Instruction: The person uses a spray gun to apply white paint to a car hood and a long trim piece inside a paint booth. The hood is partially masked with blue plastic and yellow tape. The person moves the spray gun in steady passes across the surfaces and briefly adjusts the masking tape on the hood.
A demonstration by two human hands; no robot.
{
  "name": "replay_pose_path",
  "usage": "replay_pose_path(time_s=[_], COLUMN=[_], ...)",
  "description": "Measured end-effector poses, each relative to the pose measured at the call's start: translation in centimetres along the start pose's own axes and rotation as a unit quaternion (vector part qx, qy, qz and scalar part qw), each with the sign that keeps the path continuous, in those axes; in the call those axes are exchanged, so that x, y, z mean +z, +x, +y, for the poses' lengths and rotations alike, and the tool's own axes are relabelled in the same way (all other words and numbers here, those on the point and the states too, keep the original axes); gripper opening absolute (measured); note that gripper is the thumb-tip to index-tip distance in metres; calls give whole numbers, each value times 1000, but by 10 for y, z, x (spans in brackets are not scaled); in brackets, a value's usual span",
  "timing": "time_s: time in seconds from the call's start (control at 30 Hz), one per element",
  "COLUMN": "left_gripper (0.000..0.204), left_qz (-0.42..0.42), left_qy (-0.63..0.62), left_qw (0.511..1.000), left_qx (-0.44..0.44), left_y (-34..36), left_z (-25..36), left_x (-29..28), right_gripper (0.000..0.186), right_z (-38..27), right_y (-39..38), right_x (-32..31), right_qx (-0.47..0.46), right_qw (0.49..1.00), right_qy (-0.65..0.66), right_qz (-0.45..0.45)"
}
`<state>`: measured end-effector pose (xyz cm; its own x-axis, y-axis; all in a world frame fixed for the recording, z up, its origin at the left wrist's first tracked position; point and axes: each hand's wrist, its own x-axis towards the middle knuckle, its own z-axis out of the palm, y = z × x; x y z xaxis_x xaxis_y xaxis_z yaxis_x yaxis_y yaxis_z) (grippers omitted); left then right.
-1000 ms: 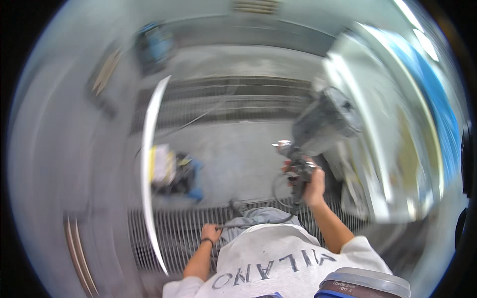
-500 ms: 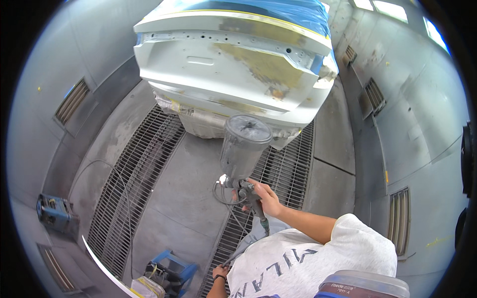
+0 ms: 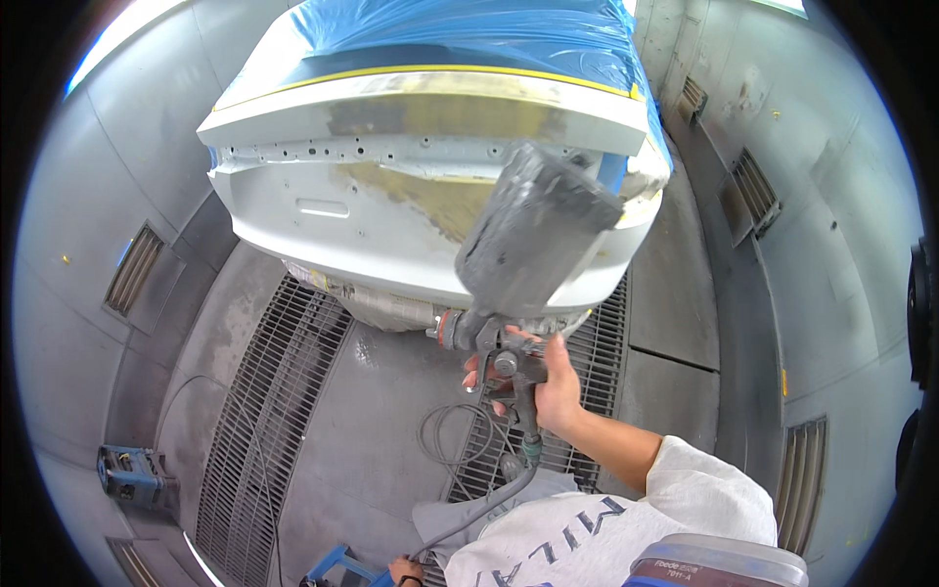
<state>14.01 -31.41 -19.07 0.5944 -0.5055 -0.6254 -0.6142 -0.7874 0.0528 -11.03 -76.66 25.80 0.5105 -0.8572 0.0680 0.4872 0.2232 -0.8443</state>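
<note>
My right hand (image 3: 556, 386) is wrapped round the grip of a spray gun (image 3: 504, 362), its fingers near the trigger. The gun is raised in front of me, its nozzle pointing left. On top sits a grey, paint-stained cup (image 3: 543, 230), tilted to the right and hiding part of the car behind it. An air hose (image 3: 489, 507) curves from the bottom of the grip down to my left hand (image 3: 404, 567), low in the picture, which is closed on it. Ahead stands the white rear of a car (image 3: 323, 235) with sanded, yellowish-brown filler patches.
Blue plastic sheeting (image 3: 469, 39) covers the car's upper part, edged with yellow tape. Floor gratings (image 3: 264, 401) run along both sides. A cable coil (image 3: 455, 435) lies near the right grating. A blue device (image 3: 137, 476) stands left; a blue stand (image 3: 342, 565) is at the lower edge.
My right hand has lifted and turned the spray gun, its cup now leaning right and covering more of the car. My left hand sits lower in view. The view has shifted.
</note>
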Motion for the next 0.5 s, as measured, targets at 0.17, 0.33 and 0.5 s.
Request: replay_pose_path(time_s=[0.17,0.33,0.5], left_gripper=[35,35,34], left_qz=[85,33,14], left_qy=[-11,23,94], left_qw=[994,988,934], left_qx=[70,151,344], left_y=[68,154,209], left_z=[80,186,261], left_x=[-93,-172,-196], right_gripper=[99,100,97], right_z=[-51,-88,-107], right_y=[28,29,27], right_x=[-12,-24,-7], right_qx=[-69,-153,-223], right_qw=[997,983,944], right_qy=[-21,-83,-159], right_qz=[-5,50,185])
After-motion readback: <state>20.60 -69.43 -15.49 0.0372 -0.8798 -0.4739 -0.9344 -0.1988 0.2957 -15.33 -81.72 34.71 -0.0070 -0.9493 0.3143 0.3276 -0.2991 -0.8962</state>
